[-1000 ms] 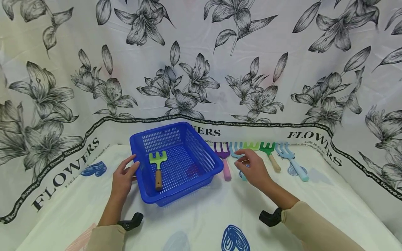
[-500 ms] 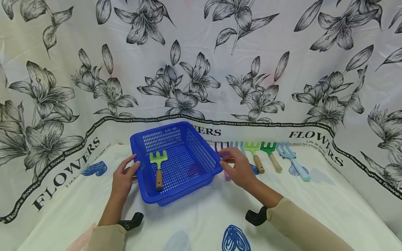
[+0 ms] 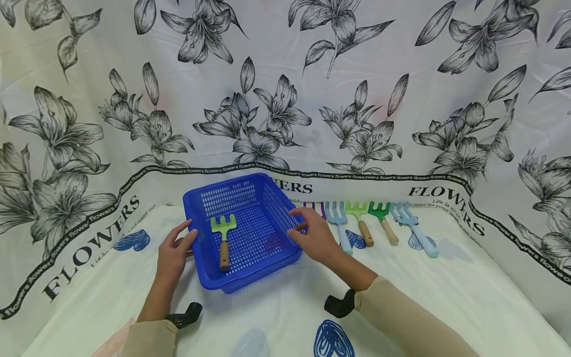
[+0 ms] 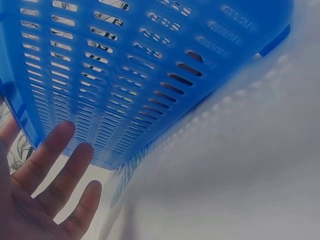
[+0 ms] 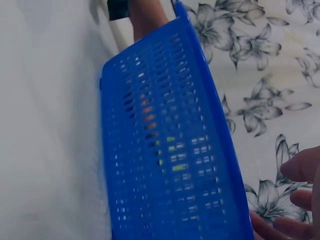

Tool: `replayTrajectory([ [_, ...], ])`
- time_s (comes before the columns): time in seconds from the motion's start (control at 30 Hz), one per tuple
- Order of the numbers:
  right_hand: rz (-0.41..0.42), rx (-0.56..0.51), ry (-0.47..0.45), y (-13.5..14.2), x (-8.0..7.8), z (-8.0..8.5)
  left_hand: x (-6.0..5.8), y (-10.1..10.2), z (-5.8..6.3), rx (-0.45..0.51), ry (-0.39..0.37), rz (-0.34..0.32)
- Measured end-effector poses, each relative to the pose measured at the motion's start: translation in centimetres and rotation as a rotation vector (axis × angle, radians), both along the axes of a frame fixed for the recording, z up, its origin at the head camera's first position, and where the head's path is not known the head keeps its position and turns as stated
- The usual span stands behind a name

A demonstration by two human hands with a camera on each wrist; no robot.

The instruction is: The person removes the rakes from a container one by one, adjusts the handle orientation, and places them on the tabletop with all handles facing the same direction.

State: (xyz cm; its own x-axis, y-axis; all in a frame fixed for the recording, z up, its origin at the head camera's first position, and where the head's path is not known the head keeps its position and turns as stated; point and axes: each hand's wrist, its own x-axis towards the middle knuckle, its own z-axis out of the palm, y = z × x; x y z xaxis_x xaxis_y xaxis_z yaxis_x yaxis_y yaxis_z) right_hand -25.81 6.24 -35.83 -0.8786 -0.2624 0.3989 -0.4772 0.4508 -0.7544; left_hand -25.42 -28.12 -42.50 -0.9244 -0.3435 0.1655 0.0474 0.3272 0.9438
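Observation:
In the head view, my left hand (image 3: 173, 250) touches the left rim of a blue plastic basket (image 3: 198, 267) with thumb and forefinger. The left wrist view shows other fingers (image 4: 65, 175) spread loosely beside the basket's slotted wall (image 4: 100, 85). My right hand (image 3: 315, 238) is at the basket's right rim, thumb and forefinger apart over it and nothing between them. In the right wrist view, its fingers (image 5: 302, 167) are partly in sight beside the rim. A small green hand fork (image 3: 224, 235) with a wooden handle lies inside the basket.
Right of the basket lie a mostly hidden purple fork (image 3: 319, 208), a blue fork (image 3: 340, 223), a light green fork (image 3: 359, 218), a dark green fork (image 3: 383, 220) and a pale blue fork (image 3: 415, 225). A flower-printed curtain (image 3: 285, 99) hangs behind the white cloth (image 3: 250, 317).
My right hand has moved left from over the forks to the basket's right rim, uncovering the blue and light green forks. My left hand stays at the left rim.

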Motion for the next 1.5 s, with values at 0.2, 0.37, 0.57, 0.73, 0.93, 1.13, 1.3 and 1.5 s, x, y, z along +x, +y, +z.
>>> replayTrajectory([
  [0.2,-0.017,0.005,-0.048,-1.9,0.3,-0.4,0.1,0.1,0.0,0.001,0.0,-0.002],
  [0.37,0.025,-0.04,-0.032,-2.7,0.4,-0.5,-0.1,0.0,0.2,0.019,0.025,0.003],
  [0.57,0.05,-0.05,-0.07,-3.1,0.3,-0.2,-0.2,-0.2,0.3,0.031,0.052,-0.01],
  [0.73,0.093,-0.028,-0.15,-3.9,-0.1,0.2,-0.1,-0.4,0.1,0.033,0.044,-0.012],
  [0.93,0.123,0.021,-0.198,-4.9,-0.5,0.3,-0.2,-0.4,-0.1,0.025,0.04,-0.004],
  [1.13,0.179,0.074,-0.176,-5.8,-0.7,0.2,-0.3,-0.3,-0.1,0.01,0.035,0.004],
  [1.3,0.24,0.1,-0.193,-6.4,-1.1,0.5,-0.3,-0.1,-0.1,0.01,0.03,0.011],
  [1.5,0.362,0.15,-0.201,-7.3,-1.6,0.5,-0.2,0.0,0.1,0.026,0.027,0.001],
])
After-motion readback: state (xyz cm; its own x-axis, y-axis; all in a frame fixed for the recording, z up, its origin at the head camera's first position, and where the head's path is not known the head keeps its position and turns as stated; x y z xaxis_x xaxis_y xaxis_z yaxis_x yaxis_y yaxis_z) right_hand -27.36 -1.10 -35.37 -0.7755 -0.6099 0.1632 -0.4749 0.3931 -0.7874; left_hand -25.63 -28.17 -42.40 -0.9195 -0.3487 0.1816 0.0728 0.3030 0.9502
